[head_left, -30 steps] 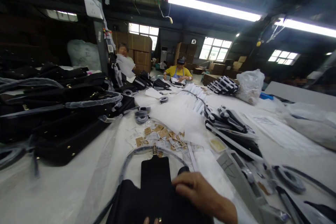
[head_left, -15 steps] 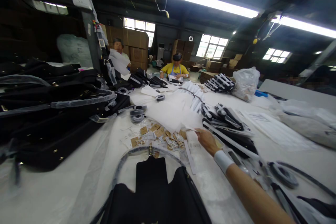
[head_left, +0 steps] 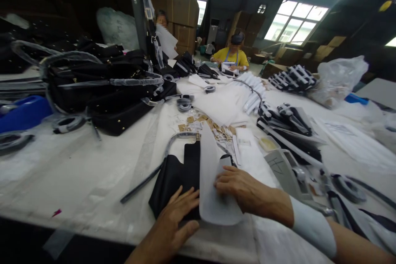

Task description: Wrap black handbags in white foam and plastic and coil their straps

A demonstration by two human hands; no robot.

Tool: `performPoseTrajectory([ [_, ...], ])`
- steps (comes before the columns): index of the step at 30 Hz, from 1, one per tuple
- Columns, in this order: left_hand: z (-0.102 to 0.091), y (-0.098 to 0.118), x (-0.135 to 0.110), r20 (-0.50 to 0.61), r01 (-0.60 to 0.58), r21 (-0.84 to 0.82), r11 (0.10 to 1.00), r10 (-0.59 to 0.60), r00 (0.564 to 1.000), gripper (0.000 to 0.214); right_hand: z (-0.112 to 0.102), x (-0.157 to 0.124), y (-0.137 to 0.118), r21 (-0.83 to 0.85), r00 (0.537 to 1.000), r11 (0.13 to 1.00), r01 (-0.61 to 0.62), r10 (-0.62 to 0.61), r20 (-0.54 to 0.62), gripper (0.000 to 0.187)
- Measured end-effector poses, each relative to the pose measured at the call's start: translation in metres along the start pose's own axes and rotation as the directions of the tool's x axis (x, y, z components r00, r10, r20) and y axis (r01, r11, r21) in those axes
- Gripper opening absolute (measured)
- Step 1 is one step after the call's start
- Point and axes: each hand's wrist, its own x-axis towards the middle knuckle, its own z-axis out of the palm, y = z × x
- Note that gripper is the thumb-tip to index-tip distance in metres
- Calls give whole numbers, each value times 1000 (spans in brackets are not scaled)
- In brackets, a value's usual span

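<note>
Left hand (head_left: 177, 214) is spread flat, palm down, on the near end of a black bag (head_left: 173, 175). Right hand (head_left: 238, 185) rests on a white sheet (head_left: 208, 173) laid over the bag's right half, fingers bent; can't tell if it's pinching it. The bag lies near the front edge of the table (head_left: 93, 173), with its wrapped handle (head_left: 176, 138) at the far end. Paper tags (head_left: 216, 128) lie beyond that, and a pile of black bags (head_left: 105, 86) sits far left.

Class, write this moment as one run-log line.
left hand: flat on black bag | right hand: flat on white sheet
</note>
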Motion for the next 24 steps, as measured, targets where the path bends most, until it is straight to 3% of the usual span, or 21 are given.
performPoseTrajectory([
  [2, -8, 8, 2, 38, 139, -151, 979, -134, 990, 49, -15, -3, -4, -21, 992, 1000, -19, 22, 123, 19],
  [4, -11, 12, 4, 56, 189, -220, 957, -181, 982, 48, -36, -9, -10, -9, 974, 996, -87, 87, 210, 27],
  [7, -8, 14, 6, 51, 158, -228, 961, -150, 987, 55, -65, -19, -23, 132, 944, 981, -144, 96, 316, 51],
  [10, -5, 14, 5, 9, 127, -205, 971, -128, 992, 60, -73, -14, -37, 316, 950, 943, -101, -3, 313, 68],
  [12, -3, 15, 4, -23, 132, -179, 975, -138, 990, 63, -61, 0, -44, 356, 962, 925, -134, 35, 271, 59],
  [14, -3, 16, 3, -30, 130, -152, 980, -136, 990, 66, -42, 17, -47, 337, 966, 916, -218, 154, 206, 51],
  [17, -2, 17, 2, 6, 84, -115, 990, -83, 996, 70, -10, 39, -42, 380, 939, 861, -337, 334, 78, 51],
  [19, 0, 19, 2, 21, 50, -75, 996, -48, 999, 74, 6, 47, -36, 464, 872, 756, -462, 483, 80, 57],
  [21, 2, 21, 3, 27, 25, -29, 999, -25, 999, 79, 16, 52, -29, 490, 771, 642, -590, 629, 103, 57],
  [22, 2, 22, 3, 30, 18, -10, 1000, -18, 999, 81, 19, 54, -27, 466, 725, 614, -637, 683, 90, 55],
  [24, 3, 23, 3, 28, 12, 12, 1000, -12, 1000, 84, 22, 56, -24, 394, 682, 629, -670, 731, -5, 45],
])
